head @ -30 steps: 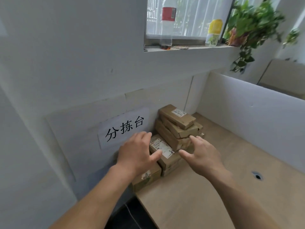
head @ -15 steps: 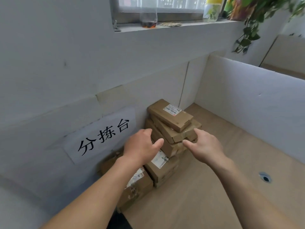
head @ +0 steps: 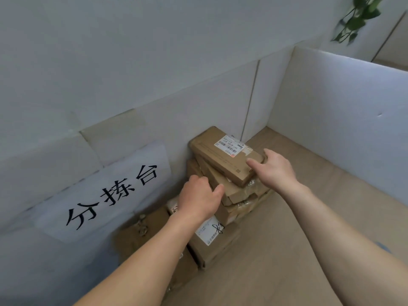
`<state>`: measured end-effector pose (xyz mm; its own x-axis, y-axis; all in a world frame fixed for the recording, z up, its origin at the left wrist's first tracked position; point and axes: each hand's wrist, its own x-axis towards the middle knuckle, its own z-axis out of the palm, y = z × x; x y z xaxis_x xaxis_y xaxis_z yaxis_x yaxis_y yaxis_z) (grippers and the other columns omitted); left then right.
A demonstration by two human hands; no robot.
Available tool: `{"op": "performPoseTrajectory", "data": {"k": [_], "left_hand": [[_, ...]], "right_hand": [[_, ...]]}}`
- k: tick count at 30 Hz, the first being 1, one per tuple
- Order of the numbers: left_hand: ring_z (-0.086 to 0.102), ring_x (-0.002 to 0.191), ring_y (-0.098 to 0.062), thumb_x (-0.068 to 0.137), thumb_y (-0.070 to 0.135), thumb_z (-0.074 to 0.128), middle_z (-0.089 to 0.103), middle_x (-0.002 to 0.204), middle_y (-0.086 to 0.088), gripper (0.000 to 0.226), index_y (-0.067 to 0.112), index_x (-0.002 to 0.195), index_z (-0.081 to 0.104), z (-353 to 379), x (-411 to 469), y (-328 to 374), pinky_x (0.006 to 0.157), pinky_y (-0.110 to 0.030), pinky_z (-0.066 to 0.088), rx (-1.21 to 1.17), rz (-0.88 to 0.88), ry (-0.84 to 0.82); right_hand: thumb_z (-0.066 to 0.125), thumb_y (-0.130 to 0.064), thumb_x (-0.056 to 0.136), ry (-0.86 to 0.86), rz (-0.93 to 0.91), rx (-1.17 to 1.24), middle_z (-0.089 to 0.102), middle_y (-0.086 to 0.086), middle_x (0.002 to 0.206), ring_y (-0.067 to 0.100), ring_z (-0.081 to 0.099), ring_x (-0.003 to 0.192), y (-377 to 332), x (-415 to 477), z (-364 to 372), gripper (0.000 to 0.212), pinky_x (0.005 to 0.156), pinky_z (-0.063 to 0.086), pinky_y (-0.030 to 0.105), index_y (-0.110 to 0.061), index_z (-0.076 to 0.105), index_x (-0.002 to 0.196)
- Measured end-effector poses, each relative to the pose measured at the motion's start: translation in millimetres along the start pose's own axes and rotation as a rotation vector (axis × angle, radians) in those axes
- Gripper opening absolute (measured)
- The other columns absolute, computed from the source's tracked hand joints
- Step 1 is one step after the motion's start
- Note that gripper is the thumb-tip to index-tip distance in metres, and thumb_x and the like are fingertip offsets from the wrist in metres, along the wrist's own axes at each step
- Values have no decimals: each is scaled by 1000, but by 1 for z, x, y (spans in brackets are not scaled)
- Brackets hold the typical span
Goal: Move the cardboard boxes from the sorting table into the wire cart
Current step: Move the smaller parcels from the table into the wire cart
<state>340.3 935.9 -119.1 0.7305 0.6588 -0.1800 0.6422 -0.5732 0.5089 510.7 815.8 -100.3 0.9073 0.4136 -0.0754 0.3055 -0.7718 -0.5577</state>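
The fingers point(head: 254, 162) of the right hand point(head: 274, 171) are spread over the near right end of the top box point(head: 223, 156): the thumb lies on its upper face and the other fingers wrap round the far corner, their tips hidden behind the cardboard. Whether they grip or only rest there cannot be told. The left hand point(head: 198, 197) is loosely curled, knuckles up, its thumb touching the edge of the second box point(head: 231, 191) just beneath; its remaining fingers are folded under the palm and out of sight, so it cannot be told whether they hold anything.

The top box is long, flat and brown, set askew on the stack, with a white barcode label point(head: 229, 145) near its far end; the print is too small to read. Below it, the stack of cardboard boxes point(head: 238, 208) leans against the wall in the corner of the pale wooden surface point(head: 276, 250). Crinkled clear tape shows on the lower boxes. The left forearm covers much of a lower box point(head: 212, 239) with a white label, and another box point(head: 136, 235) to the left is blurred and partly hidden by the arm.

A paper sign point(head: 110, 193) with three black characters is stuck to the wall left of the stack. A white partition point(head: 342, 120) borders the surface on the right. Green leaves point(head: 357, 16) hang at the upper right, cut off by the frame. A dark spot at the right edge is mostly hidden behind the right forearm.
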Motion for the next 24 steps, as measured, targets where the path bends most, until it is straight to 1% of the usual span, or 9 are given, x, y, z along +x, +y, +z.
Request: {"op": "performPoseTrajectory", "data": {"k": [2,4,7,9,10,12,14,18,24], "left_hand": [[58,103,-29,93,58,47,56,117,-7,47,15,103,63,5,5,-2,81,-37,48,-16,-20,-15],[58,102,-28,93,57,47,57,116,-6,49,14,107,65,9,8,-3,85,-38,50,-39,-25,-26],[59,103,-27,92,54,48,57,117,-5,49,12,111,65,13,10,-3,87,-37,49,-97,-35,-30],[60,98,-25,92,51,50,60,111,-2,44,12,102,66,14,10,-5,83,-37,49,-163,-55,-23],[61,95,-25,91,49,52,62,106,-2,40,13,98,67,14,10,-6,79,-36,48,-207,-67,-14],[61,90,-22,91,44,56,65,98,0,30,16,94,68,13,9,-9,73,-32,44,-309,-85,9],[63,90,-18,92,38,61,69,96,4,23,18,99,69,12,6,-14,73,-30,44,-408,-90,20],[68,95,-11,93,26,68,73,104,9,25,21,117,69,9,-3,-23,87,-39,58,-632,-128,-4],[67,105,-12,90,12,72,69,116,11,56,31,139,55,3,-24,-33,91,-46,58,-776,-95,14]], "right_hand": [[61,-56,86,-23,-4,60,68,-4,97,30,61,104,3,8,7,37,75,41,36,-20,61,97],[60,-54,85,-34,4,103,64,-10,84,27,62,94,7,13,14,32,72,42,36,-23,58,87],[62,-53,86,-11,24,156,57,-15,86,20,56,94,12,13,21,36,79,42,34,-23,63,105],[62,-54,86,-3,38,186,60,-10,96,21,57,102,13,10,25,45,83,42,34,-25,65,121],[62,-54,86,-7,40,198,64,-10,99,23,60,104,14,8,27,43,83,43,34,-26,66,118],[64,-54,85,-9,48,239,66,-14,91,22,63,96,15,3,31,28,78,45,35,-29,67,95],[66,-54,84,5,55,288,66,-15,84,19,63,88,15,-4,35,25,76,47,35,-30,63,82],[69,-54,80,4,75,341,68,-13,84,16,64,84,14,-21,38,29,76,51,36,-27,66,88],[72,-52,75,4,80,454,70,-14,81,11,67,80,9,-57,39,26,71,51,34,-28,67,85]]}}
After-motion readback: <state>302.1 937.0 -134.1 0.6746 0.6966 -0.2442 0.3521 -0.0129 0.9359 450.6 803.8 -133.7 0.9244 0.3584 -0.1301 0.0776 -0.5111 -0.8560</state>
